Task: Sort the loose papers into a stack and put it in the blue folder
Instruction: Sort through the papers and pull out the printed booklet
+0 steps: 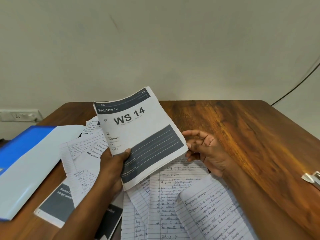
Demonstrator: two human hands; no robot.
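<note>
My left hand (114, 163) grips a thin bundle of printed sheets (138, 135), the top one reading "WS 14", lifted and tilted above the desk. To the right of the bundle, my right hand (206, 149) hovers with its fingers spread, the fingertips close to or touching the bundle's right edge. Loose handwritten lined papers (174, 201) lie scattered on the desk under both hands. More printed and lined sheets (81, 163) lie to the left. The blue folder (26, 163) rests at the left, with a blue cover and a pale face.
The wooden desk (251, 135) stands against a plain wall. A metal clip (311, 178) lies near the desk's right edge. A wall socket (19, 116) sits at the left, and a dark cable (297, 85) runs down the wall at the right.
</note>
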